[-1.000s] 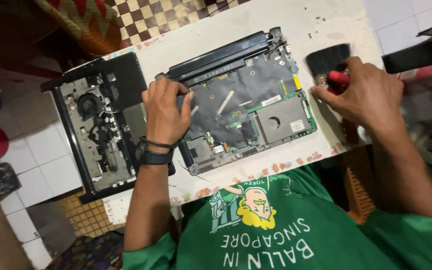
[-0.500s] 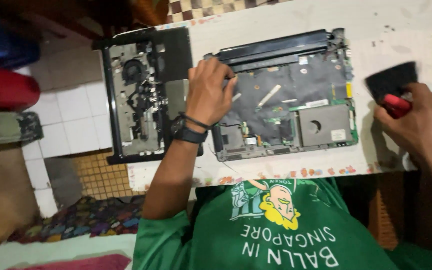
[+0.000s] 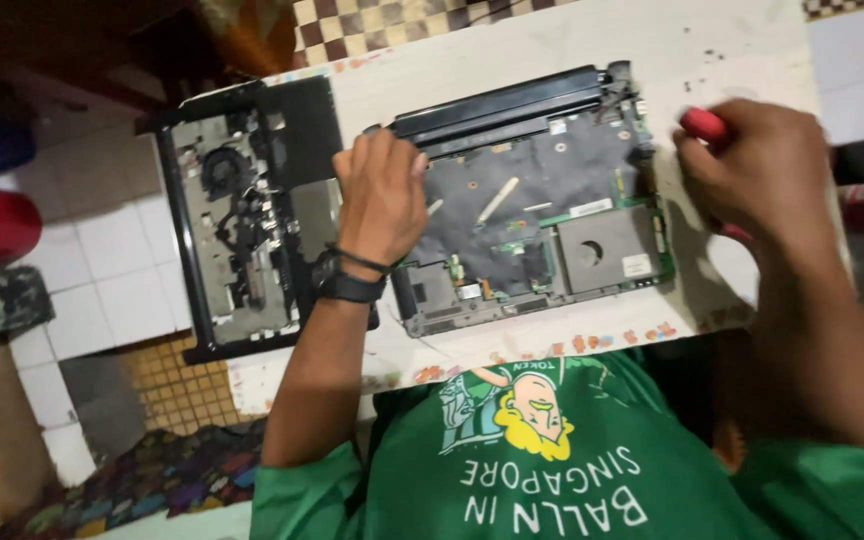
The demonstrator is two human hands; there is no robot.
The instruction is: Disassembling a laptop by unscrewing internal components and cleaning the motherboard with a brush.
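I sit at a white tabletop (image 3: 712, 60) above a tiled floor. In the middle of the tabletop lies the opened laptop base (image 3: 537, 215) with its circuit board bare. At the left edge, partly over it, lies the black bottom cover (image 3: 242, 210) with a small fan. My left hand (image 3: 382, 195) rests flat on the left part of the board, fingers together. My right hand (image 3: 757, 165), near the right edge, is closed around a red-handled tool (image 3: 704, 124).
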